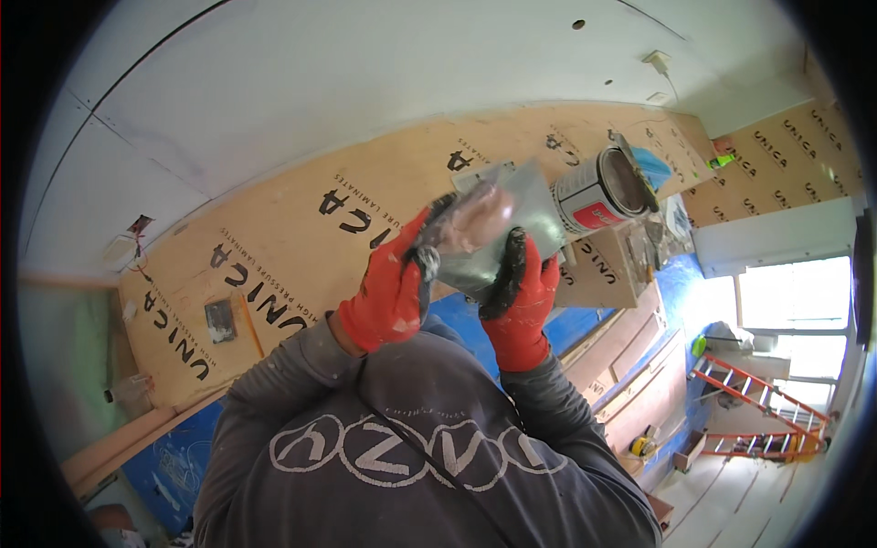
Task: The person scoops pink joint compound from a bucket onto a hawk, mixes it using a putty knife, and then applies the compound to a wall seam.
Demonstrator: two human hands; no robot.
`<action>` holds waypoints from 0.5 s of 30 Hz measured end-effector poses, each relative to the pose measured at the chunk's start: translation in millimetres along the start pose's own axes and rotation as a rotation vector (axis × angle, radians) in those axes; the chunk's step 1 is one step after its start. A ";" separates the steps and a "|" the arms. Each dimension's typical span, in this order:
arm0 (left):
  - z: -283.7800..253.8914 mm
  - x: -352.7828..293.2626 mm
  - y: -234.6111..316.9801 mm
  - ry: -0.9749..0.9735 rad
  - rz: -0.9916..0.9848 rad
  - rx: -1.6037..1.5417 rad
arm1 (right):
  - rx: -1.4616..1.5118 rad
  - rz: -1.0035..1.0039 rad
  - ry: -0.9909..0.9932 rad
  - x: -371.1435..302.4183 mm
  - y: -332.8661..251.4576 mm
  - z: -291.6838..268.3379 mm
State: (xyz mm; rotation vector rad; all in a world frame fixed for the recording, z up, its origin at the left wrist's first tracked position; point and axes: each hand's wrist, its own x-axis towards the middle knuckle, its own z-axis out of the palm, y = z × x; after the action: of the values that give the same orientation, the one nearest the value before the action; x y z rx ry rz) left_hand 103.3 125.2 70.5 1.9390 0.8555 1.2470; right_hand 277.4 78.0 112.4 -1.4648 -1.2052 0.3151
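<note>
My right hand (523, 297), in a red glove with black fingers, grips the near edge of a smooth grey-green sheet (534, 208), thumb on top. A pinkish-brown lump of putty (477, 219) lies on the sheet, smeared by motion. My left hand (397, 279), in a matching glove with whitish smears, is closed at the sheet's left side. What its fingers hold is blurred and partly hidden. Just beyond the sheet to the right is an open metal can (598, 194) with a red and white label and residue around its rim.
The counter (292, 215) is covered in printed brown board and meets a white wall (301, 100). A dark square plate (220, 321) lies on it at left; a blue cloth (650, 169) is behind the can. An orange ladder (763, 406) and a yellow tape measure (643, 447) are at right.
</note>
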 end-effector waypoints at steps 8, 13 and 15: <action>-17.7 25.5 -0.8 -0.128 0.214 0.092 | -0.335 -0.602 0.235 64.4 22.9 -34.4; 7.2 25.3 -12.4 0.231 -0.632 -0.792 | 0.134 -0.919 -0.495 111.4 3.5 -23.4; 4.4 38.5 -3.1 0.267 -0.798 -1.119 | 0.056 -0.991 -0.647 115.6 11.7 -16.3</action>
State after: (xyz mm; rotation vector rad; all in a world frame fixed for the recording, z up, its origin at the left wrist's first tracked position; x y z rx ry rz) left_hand 119.5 157.2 85.5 0.4696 0.6902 1.0892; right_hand 345.7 162.7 156.0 -0.5624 -2.2524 0.1223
